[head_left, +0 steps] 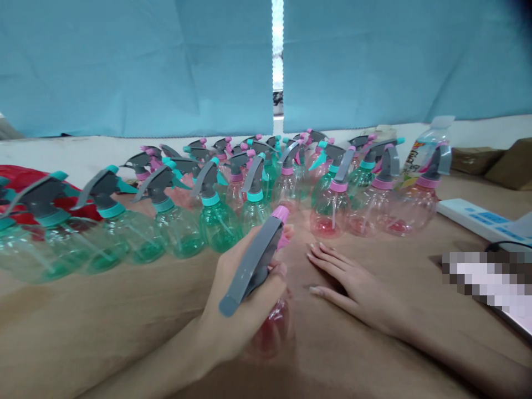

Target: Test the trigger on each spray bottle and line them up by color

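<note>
My left hand (245, 293) is closed around the neck of a spray bottle (272, 330) with a clear pink body, a grey trigger head and a pink nozzle. The bottle's collar is hidden by my fingers. To its right, my right hand (349, 277) rests on the wooden table with fingers stretched out, holding nothing. Just beyond my left hand stand a green spray bottle (218, 224) and a paler green one (254, 213). A pink spray bottle (330, 213) is the nearest bottle to my right fingertips.
Several more spray bottles (180, 227), green and pink, stand in rows across the table (137, 327). At right are a power strip (482, 216), a labelled plastic bottle (428, 147), a blurred-out phone-like object (499, 288) and a brown box (513, 166). Red material (20, 183) lies at left.
</note>
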### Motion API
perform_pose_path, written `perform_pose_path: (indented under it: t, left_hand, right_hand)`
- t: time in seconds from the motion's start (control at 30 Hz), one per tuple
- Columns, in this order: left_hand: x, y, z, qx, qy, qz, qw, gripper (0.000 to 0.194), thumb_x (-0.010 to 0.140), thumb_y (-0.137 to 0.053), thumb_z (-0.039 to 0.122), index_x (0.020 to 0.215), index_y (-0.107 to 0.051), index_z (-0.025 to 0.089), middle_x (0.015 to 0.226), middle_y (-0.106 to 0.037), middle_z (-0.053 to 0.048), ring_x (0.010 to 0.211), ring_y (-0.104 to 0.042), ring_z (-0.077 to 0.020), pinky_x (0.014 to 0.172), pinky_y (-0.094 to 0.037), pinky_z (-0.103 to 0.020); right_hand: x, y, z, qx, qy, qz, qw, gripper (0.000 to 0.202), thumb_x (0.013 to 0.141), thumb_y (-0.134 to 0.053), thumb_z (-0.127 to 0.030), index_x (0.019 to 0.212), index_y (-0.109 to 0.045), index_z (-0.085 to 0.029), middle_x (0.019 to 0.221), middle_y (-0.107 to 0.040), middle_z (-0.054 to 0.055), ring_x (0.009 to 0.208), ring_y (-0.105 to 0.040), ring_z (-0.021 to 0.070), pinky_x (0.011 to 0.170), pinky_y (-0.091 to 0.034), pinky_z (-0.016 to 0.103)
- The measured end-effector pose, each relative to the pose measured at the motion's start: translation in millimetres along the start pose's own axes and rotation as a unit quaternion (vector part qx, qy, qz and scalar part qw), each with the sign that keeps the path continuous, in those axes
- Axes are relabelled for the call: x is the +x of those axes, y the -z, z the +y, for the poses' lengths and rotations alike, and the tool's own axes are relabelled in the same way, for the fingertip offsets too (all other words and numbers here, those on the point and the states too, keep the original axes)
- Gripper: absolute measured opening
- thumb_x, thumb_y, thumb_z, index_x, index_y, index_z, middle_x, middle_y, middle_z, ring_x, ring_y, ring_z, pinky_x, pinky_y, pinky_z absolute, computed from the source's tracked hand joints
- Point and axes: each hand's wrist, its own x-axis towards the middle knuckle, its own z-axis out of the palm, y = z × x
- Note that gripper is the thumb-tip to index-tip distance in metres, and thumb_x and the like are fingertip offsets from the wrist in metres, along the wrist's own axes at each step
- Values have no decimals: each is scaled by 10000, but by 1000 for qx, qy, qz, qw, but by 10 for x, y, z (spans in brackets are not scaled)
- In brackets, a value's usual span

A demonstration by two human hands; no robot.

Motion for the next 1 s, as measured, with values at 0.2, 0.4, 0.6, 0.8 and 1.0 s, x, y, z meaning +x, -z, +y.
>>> perform_pose_path:
  t: [0.2,0.4,0.6,0.8,1.0]
  left_hand:
    - [3,7,-5,3,-7,-1,1000,32,707,-532,225,735,-529,240,651,-557,38,574,-521,-144,542,-469,-241]
    - [5,11,22,-13,-4,0,1000,76,698,-535,215,762,-566,241,654,-542,39,577,-517,-142,548,-481,-240]
    - [5,9,8,-9,-3,-2,1000,41,690,-542,215,722,-544,241,653,-539,42,571,-512,-140,542,-471,-243]
    - [18,21,20,-25,13,-18,999,152,667,-511,192,786,-587,248,676,-577,39,593,-560,-150,570,-494,-256]
    - [10,2,23,-42,38,-28,998,126,643,-515,184,705,-607,244,735,-614,31,665,-605,-153,677,-527,-271]
  right_hand:
    - [8,4,-10,-10,4,-4,1000,608,933,-444,-567,1442,-415,-236,1520,-340,67,1406,-280,300,1125,-280,551]
    - [6,15,-19,-14,4,-8,1000,623,932,-443,-572,1440,-416,-213,1520,-338,73,1410,-272,293,1128,-278,544]
    - [4,5,-13,-7,4,-2,1000,611,928,-459,-566,1444,-411,-241,1520,-340,68,1407,-277,298,1126,-278,552]
    - [10,9,-7,-22,4,-17,1000,639,936,-422,-580,1454,-391,-206,1527,-325,67,1415,-260,282,1135,-269,527]
    - [10,22,-30,-22,4,-25,999,649,940,-408,-582,1454,-388,-186,1527,-314,68,1419,-250,280,1133,-269,532]
